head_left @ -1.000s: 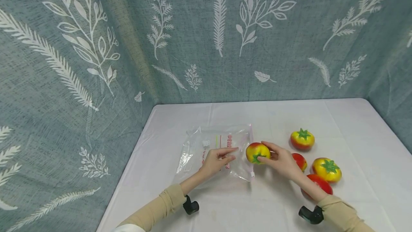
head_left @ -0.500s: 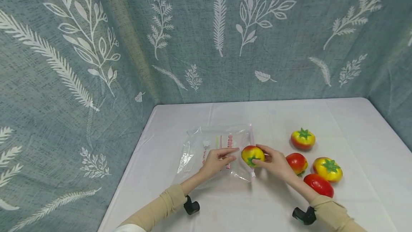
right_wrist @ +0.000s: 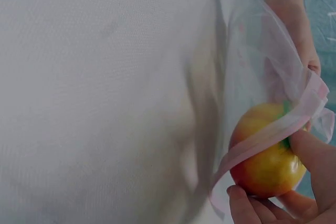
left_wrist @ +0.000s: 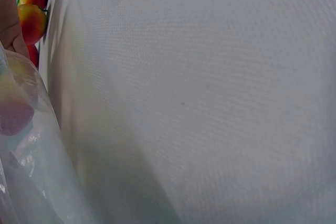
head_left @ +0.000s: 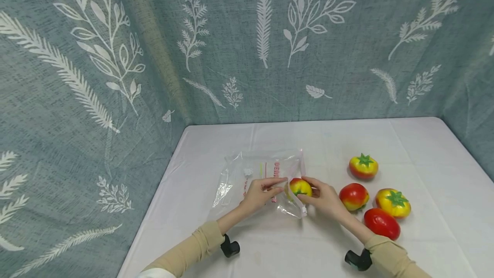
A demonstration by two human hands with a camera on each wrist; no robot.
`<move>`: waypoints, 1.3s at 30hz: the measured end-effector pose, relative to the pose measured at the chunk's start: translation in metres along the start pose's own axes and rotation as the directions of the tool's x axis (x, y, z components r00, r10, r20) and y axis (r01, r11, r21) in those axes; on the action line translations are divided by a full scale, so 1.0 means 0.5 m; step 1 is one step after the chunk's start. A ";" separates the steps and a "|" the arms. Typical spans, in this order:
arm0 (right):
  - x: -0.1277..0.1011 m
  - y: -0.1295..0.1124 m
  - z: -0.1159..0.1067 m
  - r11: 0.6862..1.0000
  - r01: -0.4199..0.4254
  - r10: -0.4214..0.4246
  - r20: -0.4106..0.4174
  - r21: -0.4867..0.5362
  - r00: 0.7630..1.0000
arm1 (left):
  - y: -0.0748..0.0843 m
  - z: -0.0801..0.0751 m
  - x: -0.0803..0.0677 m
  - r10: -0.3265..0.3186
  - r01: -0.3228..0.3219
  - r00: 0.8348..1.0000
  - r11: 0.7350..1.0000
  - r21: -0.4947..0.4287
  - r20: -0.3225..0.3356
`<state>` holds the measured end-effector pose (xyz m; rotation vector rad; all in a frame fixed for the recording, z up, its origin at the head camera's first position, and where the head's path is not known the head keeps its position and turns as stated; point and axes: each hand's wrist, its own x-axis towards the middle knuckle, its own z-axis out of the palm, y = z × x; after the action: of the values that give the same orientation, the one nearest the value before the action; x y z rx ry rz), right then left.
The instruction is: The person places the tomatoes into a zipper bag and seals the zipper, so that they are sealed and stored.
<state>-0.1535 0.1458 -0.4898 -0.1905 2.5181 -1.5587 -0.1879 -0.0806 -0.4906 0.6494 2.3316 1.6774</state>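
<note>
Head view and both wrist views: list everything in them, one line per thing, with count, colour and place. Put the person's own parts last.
Held tomato: one, yellow and red with a green stalk, at the mouth of the bag, partly inside.
Zip bag: one, clear plastic with a pink strip at its mouth, lying on the table, mouth lifted.
Loose tomatoes: four, red and yellow, in a cluster on the table to the right of the hands.
Table: one, covered in white cloth.
Curtain: grey-blue with white leaf prints, behind and beside the table.
Wrist cameras: two, black, one under each forearm.
Left hand: holds up the bag's upper edge.
Right hand: grips the held tomato.
</note>
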 end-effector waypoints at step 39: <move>0.057 -0.002 0.032 0.997 0.067 -0.064 0.098 -0.034 0.993 | 0.071 -0.009 -0.015 0.042 -0.042 0.999 0.999 -0.002 0.011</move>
<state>-0.1780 0.1256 -0.4985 -0.3484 2.4909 -1.4882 -0.1748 -0.0784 -0.4566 0.7104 2.3237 1.6892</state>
